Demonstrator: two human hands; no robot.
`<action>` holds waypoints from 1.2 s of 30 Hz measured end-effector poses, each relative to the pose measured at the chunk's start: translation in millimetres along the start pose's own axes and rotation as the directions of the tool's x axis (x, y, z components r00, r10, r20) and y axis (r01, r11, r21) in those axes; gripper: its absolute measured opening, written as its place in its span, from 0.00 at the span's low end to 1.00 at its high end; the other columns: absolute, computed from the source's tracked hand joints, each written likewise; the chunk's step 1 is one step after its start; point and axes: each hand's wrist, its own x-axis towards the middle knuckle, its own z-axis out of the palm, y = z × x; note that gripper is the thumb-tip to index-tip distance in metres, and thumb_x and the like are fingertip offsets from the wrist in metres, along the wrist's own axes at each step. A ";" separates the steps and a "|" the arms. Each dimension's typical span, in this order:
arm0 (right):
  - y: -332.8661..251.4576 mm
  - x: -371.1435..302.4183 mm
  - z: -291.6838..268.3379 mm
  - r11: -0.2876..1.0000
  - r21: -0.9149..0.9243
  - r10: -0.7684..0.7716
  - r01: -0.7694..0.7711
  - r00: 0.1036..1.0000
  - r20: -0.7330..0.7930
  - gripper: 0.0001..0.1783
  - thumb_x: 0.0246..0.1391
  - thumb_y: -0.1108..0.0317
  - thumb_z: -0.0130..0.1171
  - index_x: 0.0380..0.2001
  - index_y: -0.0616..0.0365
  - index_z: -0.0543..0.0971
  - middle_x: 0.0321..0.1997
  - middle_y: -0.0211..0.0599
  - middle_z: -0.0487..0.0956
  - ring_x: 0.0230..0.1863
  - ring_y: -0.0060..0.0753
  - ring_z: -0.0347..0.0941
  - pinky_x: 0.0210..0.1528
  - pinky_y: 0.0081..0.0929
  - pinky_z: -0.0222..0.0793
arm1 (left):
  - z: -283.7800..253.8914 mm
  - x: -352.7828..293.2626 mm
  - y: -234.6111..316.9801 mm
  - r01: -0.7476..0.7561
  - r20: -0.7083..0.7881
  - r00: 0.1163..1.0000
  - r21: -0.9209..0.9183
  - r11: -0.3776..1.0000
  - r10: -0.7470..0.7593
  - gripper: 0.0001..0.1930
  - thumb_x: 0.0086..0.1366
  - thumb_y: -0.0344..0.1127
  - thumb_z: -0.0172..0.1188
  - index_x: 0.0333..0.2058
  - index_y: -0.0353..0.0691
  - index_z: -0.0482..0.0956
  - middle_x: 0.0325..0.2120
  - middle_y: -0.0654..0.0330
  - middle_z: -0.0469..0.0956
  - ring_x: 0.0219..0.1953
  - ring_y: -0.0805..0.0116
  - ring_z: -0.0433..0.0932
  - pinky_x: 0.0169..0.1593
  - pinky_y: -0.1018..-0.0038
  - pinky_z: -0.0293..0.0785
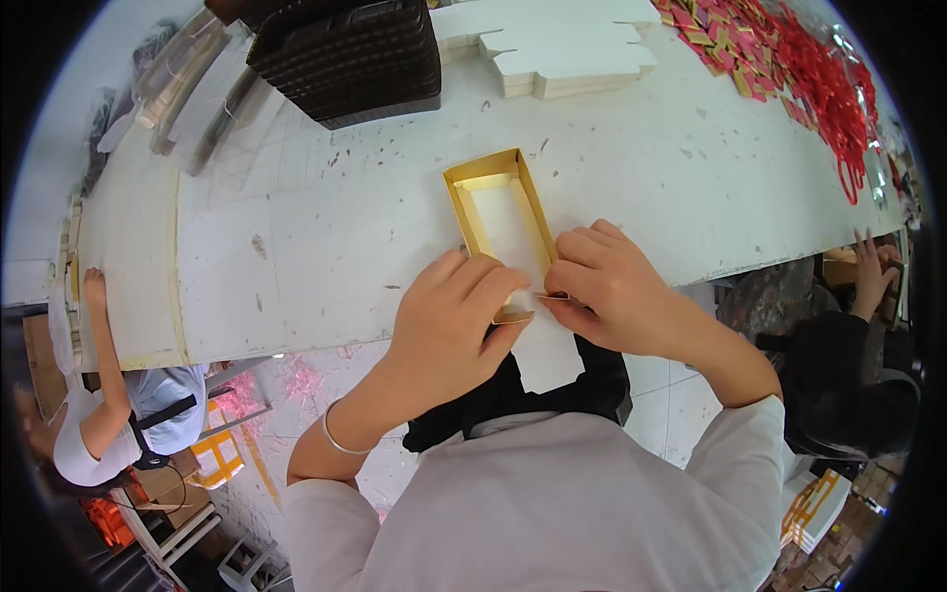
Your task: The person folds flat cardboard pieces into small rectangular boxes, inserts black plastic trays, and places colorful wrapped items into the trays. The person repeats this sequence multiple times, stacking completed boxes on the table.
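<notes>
A shallow gold cardboard box lies on the table in front of me, its far walls raised and its inside pale. Its white near end flap hangs past the table edge toward my lap. My left hand pinches a small gold tab at the box's near left corner. At the near right corner, my right hand grips the matching tab, fingers bent round it. Parts of both tabs are hidden behind my fingers.
On the white table, a stack of black trays stands far left of the box, with flat white card blanks beyond. Red tassels and red-gold tags lie far right. Other people sit at left and right.
</notes>
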 end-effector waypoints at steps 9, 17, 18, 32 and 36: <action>-10.1 -18.1 0.4 0.998 -0.049 0.026 -0.030 0.997 -0.075 0.22 0.42 0.78 0.61 0.45 0.58 0.73 0.40 0.39 0.74 0.37 0.39 0.71 0.38 0.32 0.64 | 8.7 -1.4 -1.8 -0.003 -0.060 0.998 -0.063 0.998 -0.001 0.04 0.49 0.27 0.65 0.25 0.42 0.81 0.21 0.64 0.67 0.23 0.66 0.69 0.29 0.71 0.64; -0.4 -26.6 17.5 0.935 -0.228 -0.317 0.273 0.930 -0.185 0.20 0.40 0.79 0.59 0.42 0.64 0.78 0.44 0.40 0.75 0.36 0.33 0.71 0.35 0.28 0.66 | -1.4 -0.6 -5.2 0.039 0.068 0.997 -0.127 0.991 -0.031 0.13 0.49 0.29 0.69 0.35 0.39 0.79 0.25 0.61 0.72 0.24 0.66 0.73 0.26 0.76 0.66; 3.2 -21.2 18.6 0.950 -0.114 -0.311 0.292 0.922 -0.231 0.18 0.40 0.79 0.60 0.40 0.64 0.78 0.42 0.40 0.75 0.35 0.33 0.71 0.34 0.28 0.66 | -5.8 0.2 -5.7 0.061 0.107 0.993 -0.151 0.987 -0.045 0.15 0.50 0.30 0.69 0.38 0.39 0.78 0.26 0.61 0.73 0.25 0.66 0.74 0.27 0.76 0.67; -6.1 -10.3 22.5 0.906 0.423 0.129 -0.008 0.957 -0.258 0.26 0.48 0.75 0.66 0.52 0.61 0.70 0.48 0.44 0.71 0.32 0.30 0.73 0.30 0.24 0.72 | -12.0 -3.2 -5.3 0.107 0.178 0.982 -0.299 0.948 -0.055 0.16 0.65 0.31 0.56 0.47 0.38 0.61 0.33 0.56 0.76 0.30 0.64 0.76 0.34 0.74 0.71; -11.6 -6.3 20.8 0.946 0.322 0.128 -0.027 0.945 -0.299 0.28 0.49 0.75 0.66 0.54 0.62 0.69 0.54 0.47 0.67 0.31 0.31 0.73 0.30 0.23 0.72 | -16.6 -0.7 -1.1 0.170 0.237 0.967 -0.308 0.936 -0.097 0.16 0.66 0.28 0.54 0.48 0.38 0.59 0.41 0.53 0.73 0.34 0.65 0.76 0.36 0.74 0.71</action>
